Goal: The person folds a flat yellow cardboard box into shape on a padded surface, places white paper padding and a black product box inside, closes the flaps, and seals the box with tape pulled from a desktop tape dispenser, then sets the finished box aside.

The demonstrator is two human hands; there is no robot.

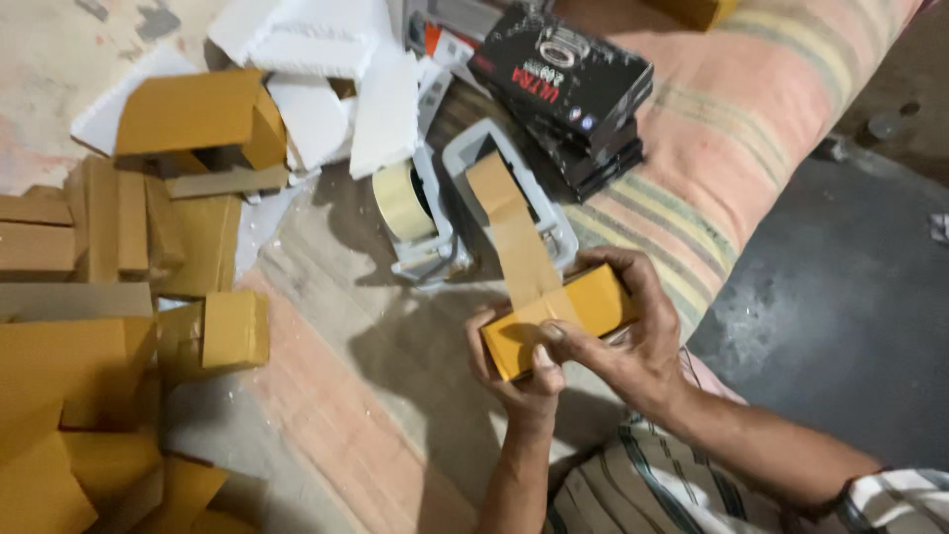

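Observation:
I hold a small yellow-brown cardboard box (593, 302) in front of me. My left hand (514, 381) grips its near end from below, thumb on top. My right hand (628, 341) wraps the box's right side, its thumb pressing a strip of brown packing tape (514, 232) onto the box's top. The strip runs up from the box to a grey tape dispenser (499, 148) lying on the striped mat. A second dispenser with a tan tape roll (403, 203) sits just left of it.
Black printed boxes (563, 84) are stacked beyond the dispensers. White foam pieces (381, 109) lie at the top. Several yellow-brown cardboard boxes (232, 331) and flat cartons are piled on the left. Dark floor (850, 287) is to the right of the mat.

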